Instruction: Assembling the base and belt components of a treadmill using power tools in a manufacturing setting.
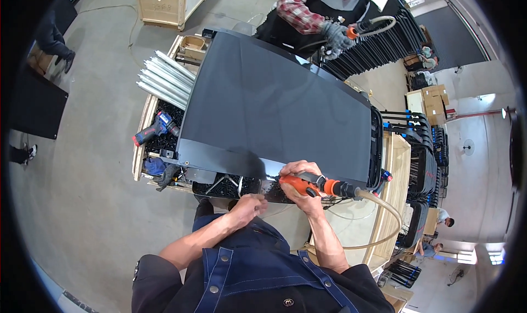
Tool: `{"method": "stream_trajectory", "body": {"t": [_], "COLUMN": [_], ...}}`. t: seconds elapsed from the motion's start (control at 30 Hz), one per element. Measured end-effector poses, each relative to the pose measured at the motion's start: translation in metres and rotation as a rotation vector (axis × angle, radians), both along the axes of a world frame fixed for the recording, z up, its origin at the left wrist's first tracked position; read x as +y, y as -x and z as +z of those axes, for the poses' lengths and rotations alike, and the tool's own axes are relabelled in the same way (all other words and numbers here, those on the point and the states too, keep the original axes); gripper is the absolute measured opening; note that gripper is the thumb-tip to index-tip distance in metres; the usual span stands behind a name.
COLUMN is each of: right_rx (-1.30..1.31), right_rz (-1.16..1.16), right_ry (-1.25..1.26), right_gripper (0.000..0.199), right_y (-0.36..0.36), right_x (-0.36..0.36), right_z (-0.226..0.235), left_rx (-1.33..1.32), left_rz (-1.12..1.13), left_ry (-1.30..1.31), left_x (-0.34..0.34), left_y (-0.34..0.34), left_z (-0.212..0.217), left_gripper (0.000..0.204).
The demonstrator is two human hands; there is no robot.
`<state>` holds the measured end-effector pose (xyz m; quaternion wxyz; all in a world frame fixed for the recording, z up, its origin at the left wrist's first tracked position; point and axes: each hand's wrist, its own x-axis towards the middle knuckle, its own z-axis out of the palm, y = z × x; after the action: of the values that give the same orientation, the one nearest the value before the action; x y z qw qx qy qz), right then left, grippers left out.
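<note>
Head view: right hand (301, 182) clamped around orange pneumatic screwdriver (307, 185), tool lying crosswise, tip pointing left along near edge of large dark panel (274, 102), hose (379, 217) trailing off right. Left hand (250, 206) curled loosely just below and left of tip, nothing visibly held, close to edge. Panel stretching away from both hands across wooden worktop (396, 170); right hand nearer.

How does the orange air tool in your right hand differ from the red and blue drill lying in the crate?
The air tool is gripped in the right hand at the panel edge; the drill lies untouched. The air tool trails a tan hose; the drill shows none. Both are handheld power tools.
</note>
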<state>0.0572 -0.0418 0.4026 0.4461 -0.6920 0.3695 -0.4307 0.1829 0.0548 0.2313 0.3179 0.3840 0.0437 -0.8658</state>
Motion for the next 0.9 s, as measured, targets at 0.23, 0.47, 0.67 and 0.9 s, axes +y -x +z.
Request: {"method": "stream_trajectory", "body": {"t": [0.23, 0.47, 0.67, 0.9], "right_rx": [0.029, 0.073, -0.05, -0.487], "right_rz": [-0.019, -0.022, 0.091, 0.086], "right_ry": [-0.024, -0.051, -0.156, -0.255], "right_gripper": [0.038, 0.038, 0.041, 0.048], "right_y": [-0.01, -0.013, -0.008, 0.03], "right_x": [-0.003, -0.002, -0.004, -0.001], "right_z": [-0.003, -0.002, 0.017, 0.019], "left_rx": [0.077, 0.035, -0.073, -0.015], "left_rz": [-0.096, -0.104, 0.012, 0.161], "left_ry": [0.22, 0.311, 0.208, 0.281], "left_x": [0.002, 0.008, 0.016, 0.019], "left_y": [-0.034, -0.045, -0.047, -0.041], "left_z": [0.041, 0.054, 0.052, 0.065], "left_gripper": [0.036, 0.035, 0.035, 0.036]}}
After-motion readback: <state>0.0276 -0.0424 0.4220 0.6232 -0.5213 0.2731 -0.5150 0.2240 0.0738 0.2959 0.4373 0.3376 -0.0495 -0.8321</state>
